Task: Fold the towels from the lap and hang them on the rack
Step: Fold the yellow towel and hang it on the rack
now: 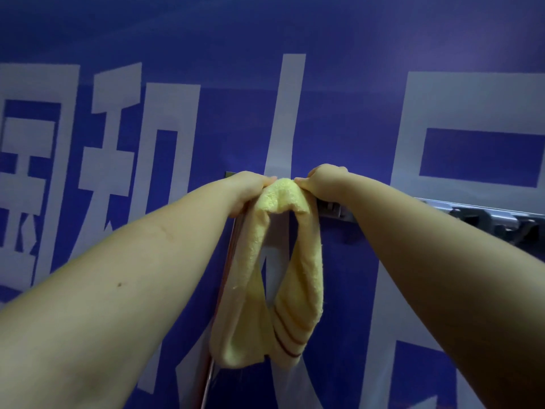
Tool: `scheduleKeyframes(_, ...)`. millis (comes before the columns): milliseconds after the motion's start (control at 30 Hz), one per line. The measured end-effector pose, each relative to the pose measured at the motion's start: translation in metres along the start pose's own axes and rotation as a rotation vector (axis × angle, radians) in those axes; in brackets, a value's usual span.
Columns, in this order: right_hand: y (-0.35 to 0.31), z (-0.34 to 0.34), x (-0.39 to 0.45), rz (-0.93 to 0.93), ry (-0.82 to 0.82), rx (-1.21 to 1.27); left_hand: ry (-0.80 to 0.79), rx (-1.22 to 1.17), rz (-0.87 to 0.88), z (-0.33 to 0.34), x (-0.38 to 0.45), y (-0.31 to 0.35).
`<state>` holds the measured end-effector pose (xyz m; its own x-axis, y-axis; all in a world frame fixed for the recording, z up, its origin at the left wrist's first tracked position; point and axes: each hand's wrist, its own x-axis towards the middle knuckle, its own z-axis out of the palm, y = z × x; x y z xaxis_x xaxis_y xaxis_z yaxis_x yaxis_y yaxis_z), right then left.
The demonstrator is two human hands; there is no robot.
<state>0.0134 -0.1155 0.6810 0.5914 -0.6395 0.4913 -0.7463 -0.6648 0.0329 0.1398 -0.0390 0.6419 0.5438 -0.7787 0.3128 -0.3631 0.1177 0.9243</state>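
Note:
A yellow towel with dark stripes near its lower end hangs in a loop in front of the blue wall. My left hand pinches its top edge from the left and my right hand pinches it from the right, thumbs almost touching over the bunched top. The towel's two sides drop down and meet at the bottom. A metal rack is fixed to the wall just behind and to the right of my hands. A thin metal bar of the rack runs downward behind the towel's left side.
A blue wall with large white characters fills the view close ahead. The rack's grey brackets stick out from the wall at hand height, extending to the right edge.

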Motion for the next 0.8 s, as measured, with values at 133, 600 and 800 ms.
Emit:
scheduleKeyframes(133, 0.004, 0.003, 0.008, 0.027, 0.021, 0.039, 0.013, -0.041, -0.011, 0.005, -0.002, -0.017)
scheduleKeyframes(600, 0.012, -0.007, -0.025, 0.087, 0.068, 0.187, 0.230, 0.304, 0.267, -0.004, -0.035, -0.002)
scheduleKeyframes(800, 0.023, -0.040, -0.101, -0.057, 0.143, 0.110, 0.285, 0.799, 0.492, 0.001, -0.093, 0.040)
